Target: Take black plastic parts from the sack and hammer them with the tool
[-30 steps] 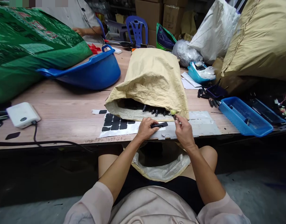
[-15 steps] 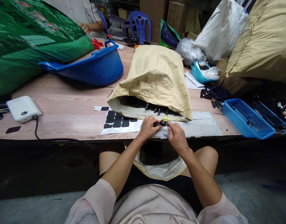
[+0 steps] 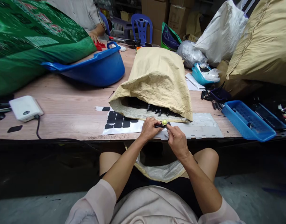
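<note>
My left hand (image 3: 149, 128) is closed around a small black part (image 3: 159, 126) at the table's front edge. My right hand (image 3: 176, 140) is closed in a pinch on a small tool with a yellow-green tip (image 3: 164, 122), which touches the black part. Just behind the hands lies a tan woven sack (image 3: 157, 81) on its side, with several black parts (image 3: 154, 109) showing in its open mouth. A white sheet of black adhesive pads (image 3: 118, 122) lies to the left of my hands. A white liner sheet (image 3: 199, 129) lies to the right.
A blue basin (image 3: 96, 67) and a big green sack (image 3: 28, 43) fill the left. A white box with a cable (image 3: 26, 108) sits at front left. Blue trays (image 3: 247, 119) stand at the right. Another person's hand (image 3: 95, 37) rests at the far end. An open bag (image 3: 161, 169) lies on my lap.
My right hand has moved left, bringing the yellow-green tipped tool onto the black part in my left hand. The other person's hand has shifted right on the far table.
</note>
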Motion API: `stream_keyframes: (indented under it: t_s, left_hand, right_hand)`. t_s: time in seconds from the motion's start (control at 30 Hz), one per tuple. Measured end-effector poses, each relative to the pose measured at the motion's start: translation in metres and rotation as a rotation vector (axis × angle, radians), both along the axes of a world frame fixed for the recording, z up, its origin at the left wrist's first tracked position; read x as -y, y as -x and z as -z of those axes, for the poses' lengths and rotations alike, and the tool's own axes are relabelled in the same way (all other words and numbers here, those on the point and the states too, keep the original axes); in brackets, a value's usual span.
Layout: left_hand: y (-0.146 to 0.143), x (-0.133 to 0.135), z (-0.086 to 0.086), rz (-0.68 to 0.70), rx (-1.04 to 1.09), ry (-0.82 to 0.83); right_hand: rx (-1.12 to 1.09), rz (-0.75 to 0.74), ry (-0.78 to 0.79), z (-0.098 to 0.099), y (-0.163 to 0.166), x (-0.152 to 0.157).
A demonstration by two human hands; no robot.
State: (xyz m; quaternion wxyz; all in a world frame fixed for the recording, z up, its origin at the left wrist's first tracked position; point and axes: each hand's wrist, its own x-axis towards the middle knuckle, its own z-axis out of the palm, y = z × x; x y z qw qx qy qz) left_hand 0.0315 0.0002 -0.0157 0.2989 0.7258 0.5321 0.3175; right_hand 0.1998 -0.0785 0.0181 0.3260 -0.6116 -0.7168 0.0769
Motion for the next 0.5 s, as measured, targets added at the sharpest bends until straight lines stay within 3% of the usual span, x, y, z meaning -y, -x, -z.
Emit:
stream_keyframes:
  t_s: [0.17, 0.37, 0.5]
  left_hand:
    - [0.001, -0.001, 0.003, -0.001, 0.0, -0.013]
    - [0.001, -0.001, 0.002, -0.011, -0.005, -0.009]
    - [0.002, 0.0, 0.002, 0.012, -0.006, -0.044]
  right_hand:
    - [-0.104, 0.002, -0.131, -0.017, -0.006, -0.001]
    - [-0.027, 0.038, -0.034, -0.003, -0.006, 0.001]
    - [-0.118, 0.103, -0.111, -0.008, -0.022, -0.007]
